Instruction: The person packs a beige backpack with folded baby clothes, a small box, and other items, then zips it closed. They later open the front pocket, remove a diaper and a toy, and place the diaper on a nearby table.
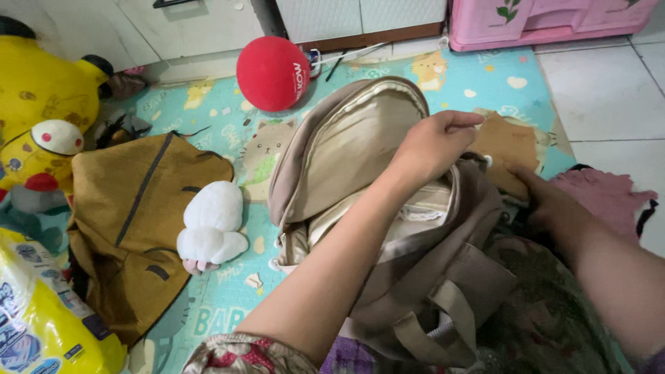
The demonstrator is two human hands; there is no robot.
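Observation:
A beige backpack [360, 145] lies open on the play mat in front of me, its flap folded back toward the far side. My left hand [433, 144] grips the rim of the open main compartment and holds it apart. My right hand [544, 197] rests at the bag's right side, fingers on a brown flat piece [509, 149] beside the opening; whether it grips anything is unclear. The bag's straps [443, 318] hang near my lap.
A mustard-brown bag [131, 221] lies flat at left, with a white plush toy [211, 225] beside it. A red ball [272, 73] sits by the cabinets. Yellow plush toys [41, 111], a yellow package [41, 325], pink cloth [609, 197] and a pink plastic box [547, 21] surround the mat.

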